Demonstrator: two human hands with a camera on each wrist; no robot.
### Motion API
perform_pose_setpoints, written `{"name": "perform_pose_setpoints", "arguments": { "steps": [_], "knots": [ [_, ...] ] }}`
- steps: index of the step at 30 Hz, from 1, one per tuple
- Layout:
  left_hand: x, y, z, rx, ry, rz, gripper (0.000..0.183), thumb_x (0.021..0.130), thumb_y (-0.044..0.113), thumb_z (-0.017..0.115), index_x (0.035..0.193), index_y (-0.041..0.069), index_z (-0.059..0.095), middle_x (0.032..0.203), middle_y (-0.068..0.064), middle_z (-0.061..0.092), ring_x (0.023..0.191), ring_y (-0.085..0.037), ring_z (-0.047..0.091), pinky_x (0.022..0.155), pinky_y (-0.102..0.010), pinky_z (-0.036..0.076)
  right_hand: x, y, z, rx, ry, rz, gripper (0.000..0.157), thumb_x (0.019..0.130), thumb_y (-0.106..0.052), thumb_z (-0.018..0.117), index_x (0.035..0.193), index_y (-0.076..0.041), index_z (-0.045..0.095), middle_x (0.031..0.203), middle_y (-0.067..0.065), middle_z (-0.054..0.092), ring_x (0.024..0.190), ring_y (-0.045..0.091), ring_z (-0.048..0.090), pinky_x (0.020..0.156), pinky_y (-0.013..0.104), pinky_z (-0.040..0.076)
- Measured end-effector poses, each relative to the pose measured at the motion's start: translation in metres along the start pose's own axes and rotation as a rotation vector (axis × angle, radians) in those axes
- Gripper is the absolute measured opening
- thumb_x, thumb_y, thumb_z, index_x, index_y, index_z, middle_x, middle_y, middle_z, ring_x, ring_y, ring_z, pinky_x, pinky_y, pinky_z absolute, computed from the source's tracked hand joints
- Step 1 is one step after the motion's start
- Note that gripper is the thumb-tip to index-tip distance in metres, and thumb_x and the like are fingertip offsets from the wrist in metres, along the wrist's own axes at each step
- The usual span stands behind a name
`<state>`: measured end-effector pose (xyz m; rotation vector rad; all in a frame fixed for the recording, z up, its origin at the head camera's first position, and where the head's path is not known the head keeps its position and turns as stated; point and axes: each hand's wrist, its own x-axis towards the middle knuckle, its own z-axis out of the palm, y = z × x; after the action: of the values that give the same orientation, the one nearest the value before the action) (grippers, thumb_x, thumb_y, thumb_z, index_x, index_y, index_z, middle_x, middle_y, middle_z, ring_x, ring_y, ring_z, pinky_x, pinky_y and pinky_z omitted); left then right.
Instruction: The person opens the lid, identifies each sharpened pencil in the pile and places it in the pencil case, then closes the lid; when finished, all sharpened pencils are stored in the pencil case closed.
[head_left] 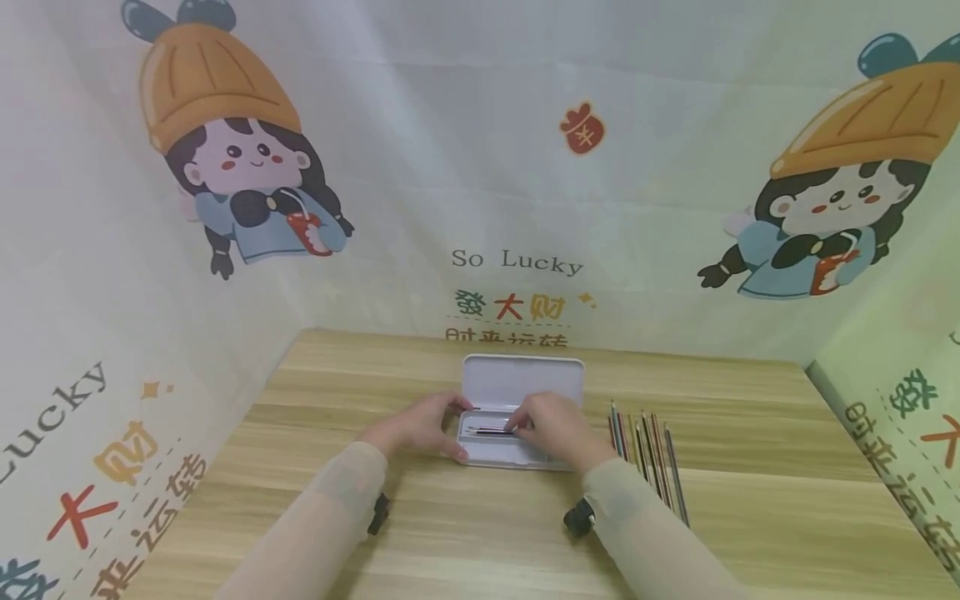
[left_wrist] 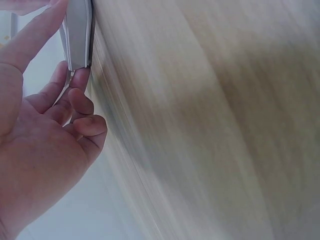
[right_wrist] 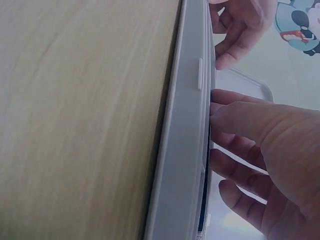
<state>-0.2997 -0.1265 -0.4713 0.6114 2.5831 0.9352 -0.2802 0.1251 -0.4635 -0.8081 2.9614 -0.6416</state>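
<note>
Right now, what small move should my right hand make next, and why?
I'd probably have your right hand settle the slim items flat in the open case: its fingertips are at them inside, your left hand grips the case's end, and pencils lie beside it on the table.

"So Lucky" (head_left: 517, 262), "發大财" (head_left: 510, 306), "时来运转" (head_left: 507, 337) partly hidden, on white backdrop cloth (head_left: 420, 167)

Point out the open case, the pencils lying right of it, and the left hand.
Open case (head_left: 522, 382): head view, inner face of the raised lid.
Pencils (head_left: 652, 458): head view, shaft mid-bunch.
Left hand (head_left: 420, 427): head view, back of the hand.
</note>
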Motion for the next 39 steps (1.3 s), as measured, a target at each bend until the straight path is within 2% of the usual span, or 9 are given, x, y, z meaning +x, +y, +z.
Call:
{"name": "perform_pose_setpoints", "arguments": {
  "steps": [3, 10, 16, 23, 31, 39],
  "knots": [
    [0.001, 0.0, 0.002, -0.008, -0.006, -0.01, 0.077, 0.07, 0.017, 0.095, 0.136, 0.006, 0.057, 0.139, -0.014, 0.061, 0.135, -0.033, 0.053, 0.123, -0.05, 0.036, -0.001, 0.001, 0.001, 0.023, -0.003, 0.017, 0.013, 0.087, -0.011, 0.08, 0.094, -0.022, 0.083, 0.098, -0.002, 0.079, 0.095, 0.017, 0.07, 0.085, 0.038, 0.057],
    [0.002, 0.003, 0.003, -0.033, -0.006, -0.002, 0.076, 0.07, 0.016, 0.095, 0.135, 0.006, 0.056, 0.14, -0.014, 0.06, 0.136, -0.032, 0.052, 0.124, -0.05, 0.035, 0.0, 0.004, 0.001, 0.051, -0.003, 0.049, 0.014, 0.086, -0.009, 0.08, 0.092, -0.021, 0.083, 0.093, -0.005, 0.079, 0.087, 0.012, 0.068, 0.079, 0.035, 0.056],
    [0.001, 0.002, 0.004, -0.027, -0.008, 0.005, 0.075, 0.07, 0.015, 0.095, 0.134, 0.005, 0.056, 0.138, -0.014, 0.061, 0.135, -0.033, 0.053, 0.123, -0.05, 0.036, -0.001, 0.005, 0.001, 0.08, -0.015, 0.063, 0.013, 0.087, -0.009, 0.08, 0.093, -0.02, 0.083, 0.093, -0.005, 0.079, 0.09, 0.012, 0.068, 0.083, 0.035, 0.056],
    [0.001, 0.001, 0.005, -0.041, 0.002, -0.007, 0.076, 0.07, 0.016, 0.095, 0.135, 0.007, 0.057, 0.139, -0.013, 0.061, 0.136, -0.031, 0.052, 0.123, -0.049, 0.036, -0.003, 0.011, 0.004, 0.092, 0.015, 0.046, 0.011, 0.087, -0.011, 0.08, 0.092, -0.02, 0.083, 0.093, -0.006, 0.078, 0.087, 0.01, 0.066, 0.081, 0.034, 0.055],
    [-0.001, 0.001, 0.005, -0.044, 0.001, -0.02, 0.077, 0.069, 0.015, 0.095, 0.135, 0.007, 0.057, 0.14, -0.014, 0.06, 0.137, -0.033, 0.052, 0.124, -0.05, 0.034, -0.016, 0.02, 0.001, 0.139, 0.056, 0.019, 0.007, 0.089, -0.012, 0.077, 0.095, -0.013, 0.081, 0.085, -0.005, 0.072, 0.076, 0.008, 0.06, 0.071, 0.025, 0.052],
    [-0.001, 0.001, 0.002, -0.036, 0.006, -0.016, 0.077, 0.069, 0.016, 0.095, 0.135, 0.006, 0.056, 0.14, -0.015, 0.06, 0.137, -0.034, 0.051, 0.124, -0.051, 0.034, -0.038, 0.03, -0.009, 0.132, 0.114, 0.046, 0.008, 0.09, -0.013, 0.077, 0.098, -0.012, 0.08, 0.1, 0.0, 0.071, 0.088, 0.015, 0.065, 0.079, 0.033, 0.057]
  ]
}}
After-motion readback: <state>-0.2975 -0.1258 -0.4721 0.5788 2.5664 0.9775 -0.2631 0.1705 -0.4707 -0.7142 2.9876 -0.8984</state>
